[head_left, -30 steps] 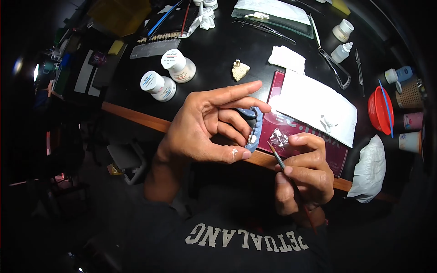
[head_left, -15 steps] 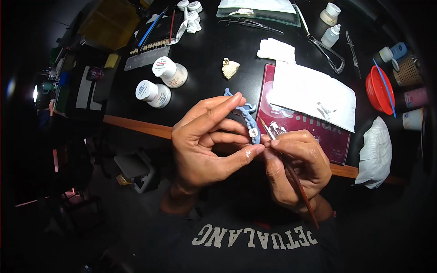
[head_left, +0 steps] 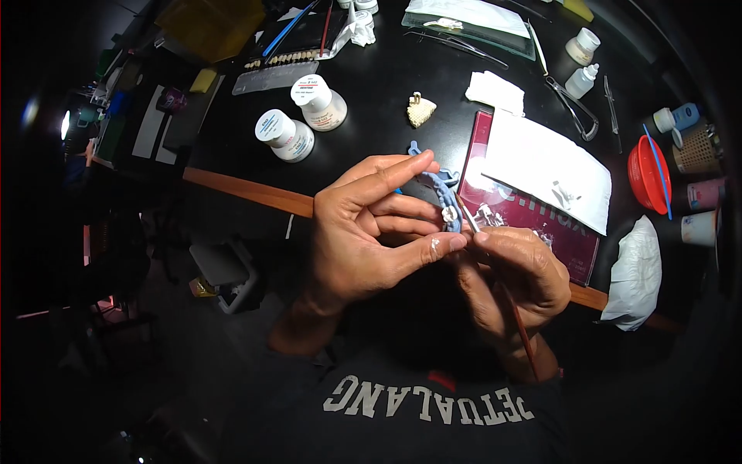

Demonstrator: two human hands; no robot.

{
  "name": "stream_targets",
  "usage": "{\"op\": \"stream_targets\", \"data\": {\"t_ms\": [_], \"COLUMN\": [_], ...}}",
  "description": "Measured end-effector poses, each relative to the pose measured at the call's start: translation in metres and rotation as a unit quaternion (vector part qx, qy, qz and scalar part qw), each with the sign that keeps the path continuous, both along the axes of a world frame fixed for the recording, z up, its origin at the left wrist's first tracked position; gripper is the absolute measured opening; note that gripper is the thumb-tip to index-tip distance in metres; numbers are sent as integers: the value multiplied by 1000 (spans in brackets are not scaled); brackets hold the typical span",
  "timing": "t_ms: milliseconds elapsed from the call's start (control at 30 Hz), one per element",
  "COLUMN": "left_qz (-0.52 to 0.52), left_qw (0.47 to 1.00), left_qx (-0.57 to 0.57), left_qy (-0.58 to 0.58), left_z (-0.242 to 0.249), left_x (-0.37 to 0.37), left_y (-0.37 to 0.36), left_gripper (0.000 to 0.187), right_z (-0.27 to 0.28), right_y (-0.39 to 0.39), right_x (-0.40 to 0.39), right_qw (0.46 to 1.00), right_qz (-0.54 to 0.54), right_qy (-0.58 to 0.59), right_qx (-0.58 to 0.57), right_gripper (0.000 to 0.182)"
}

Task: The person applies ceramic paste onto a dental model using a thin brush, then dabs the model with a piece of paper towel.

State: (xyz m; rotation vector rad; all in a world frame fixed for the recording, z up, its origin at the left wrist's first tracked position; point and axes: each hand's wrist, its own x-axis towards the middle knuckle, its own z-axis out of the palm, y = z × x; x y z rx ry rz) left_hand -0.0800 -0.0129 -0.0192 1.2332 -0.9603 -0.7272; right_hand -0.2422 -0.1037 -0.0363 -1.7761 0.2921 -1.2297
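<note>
A blue dental model [head_left: 442,185] with a white tooth piece [head_left: 450,214] on it is held between the thumb and fingers of my left hand [head_left: 371,220]. White residue marks that thumb. My right hand [head_left: 518,274] grips a thin brush [head_left: 516,321] with a dark red handle. The brush's tip is beside the model, close to the white piece; whether they touch I cannot tell. Past the hands, a small cream-coloured model part [head_left: 420,110] lies on the black table [head_left: 379,85].
Two capped jars [head_left: 284,136] stand at the left. White tissue [head_left: 547,166] covers part of a maroon plate [head_left: 564,255] at the right. Farther right are a red bowl [head_left: 648,174], cups and a crumpled white bag [head_left: 634,274]. Metal calipers [head_left: 573,108] and bottles lie beyond.
The table and its items have shifted right in view. Both hands still hold the model and brush, and the brush tip is slightly nearer the model.
</note>
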Motion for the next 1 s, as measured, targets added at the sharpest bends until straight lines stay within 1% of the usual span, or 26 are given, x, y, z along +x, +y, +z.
{"op": "stream_targets", "data": {"t_ms": [67,167,267,367,467,567,667,767,867,1000], "left_qz": [3,5,15,44,65,77,89,94,102,124], "left_qw": [1000,1000,999,997,997,997,995,991,990,973], "left_qx": [1,-5,-25,-4,4,-18,-33,-62,-62,-100], "left_qy": [16,7,39,65,52,-16,-43,-76,-68,-166], "left_z": [-1,0,-1,2,0,-5,-5,-11,-11,-17], "left_x": [0,-1,-3,-4,-4,-2,-3,-2,-2,3], "left_y": [1,0,1,0,2,3,5,4,4,3], "left_gripper": [72,69,58,46,36,28,21,20,21,22], "right_z": [-1,0,-1,-1,0,0,1,1,0,2], "right_y": [1,1,1,0,0,-1,-3,-5,-6,-6], "right_x": [0,1,2,1,-1,-2,-3,-4,-5,0], "right_qw": [1000,1000,1000,1000,1000,999,999,999,999,999], "right_qz": [-4,-7,-8,-13,-13,-18,-24,-23,-26,-40], "right_qy": [3,2,-4,-6,-10,-8,5,19,32,23], "right_qx": [-3,-4,0,2,22,32,24,26,23,-2], "right_gripper": [30,29,28,28,28,29,28,27,26,23]}}
